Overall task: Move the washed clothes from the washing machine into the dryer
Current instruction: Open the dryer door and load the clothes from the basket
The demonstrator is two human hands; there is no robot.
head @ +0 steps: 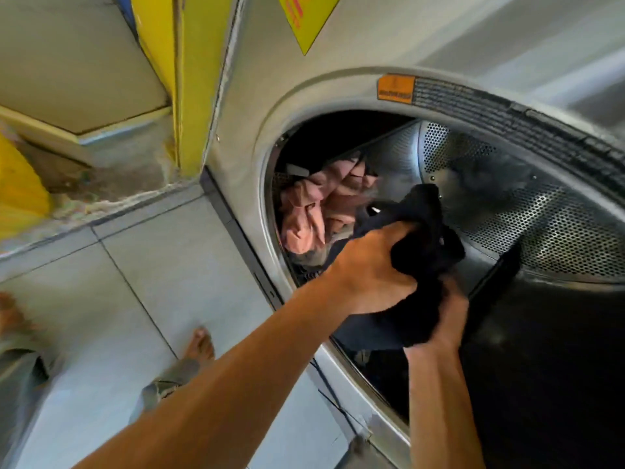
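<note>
Dark garment (422, 252) is gripped by left hand (372, 269) and right hand (446, 319), both closed on it, at drum opening (338, 96). Pink clothes (321, 204) seen inside at 10 o'clock of it.

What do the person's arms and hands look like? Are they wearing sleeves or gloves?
Both arms are bare all the way up as far as the picture shows: no sleeves in view. The left hand and the right hand have no gloves. I see no watch, bracelet or ring, though the fingers are partly hidden.
</note>
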